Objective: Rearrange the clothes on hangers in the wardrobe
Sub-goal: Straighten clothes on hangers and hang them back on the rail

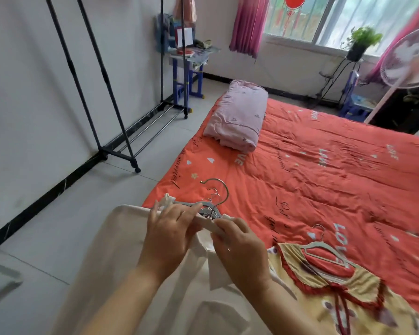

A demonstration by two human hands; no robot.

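The white garment (131, 262), at the bed's (324, 177) near edge, seems mid-hangering: left hand (169, 235) and right hand (242, 250) have fingers (189, 210) clamped on its collar over the hanger (211, 209), which probably needs seating next.

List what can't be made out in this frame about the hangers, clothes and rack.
Head view only.
- Hanger bundle: count unclear; the hooks overlap and the left hand covers the bars.
- Left hand's grip: thumb hidden beneath the hand.
- Clothes rack: top rail cut off by upper edge.
- White garment: hem cut off by bottom edge.
- Yellow dress: lower part cut off at bottom-right corner.
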